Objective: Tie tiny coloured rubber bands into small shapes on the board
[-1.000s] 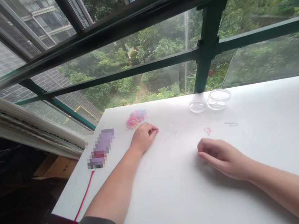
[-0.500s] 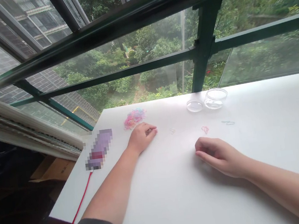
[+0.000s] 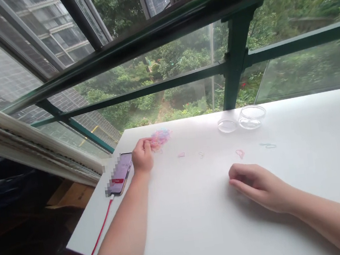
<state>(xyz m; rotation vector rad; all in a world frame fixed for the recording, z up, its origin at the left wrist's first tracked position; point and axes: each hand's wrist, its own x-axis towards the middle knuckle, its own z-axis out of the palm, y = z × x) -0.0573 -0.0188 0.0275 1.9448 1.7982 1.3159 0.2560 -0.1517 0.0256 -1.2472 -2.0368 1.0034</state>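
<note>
My left hand is at the near left edge of a pile of small colourful rubber bands, mostly pink, orange and blue. Its thumb and fingers are pinched together at the pile, and whatever is between them is too small to make out. Set apart in a row to the right are a pink-purple band, a pale band, pink bands and green bands. Below the pink ones my right hand rests on its side, fingers curled in and apparently holding nothing.
A clear round jar and its clear lid stand at the table's back edge by the window. A phone with a red cable lies left of my left hand on the white table.
My left hand has moved left to the pile, and a pink-purple band now lies where its fingertips were. My right hand has stayed put; the view has shifted slightly.
</note>
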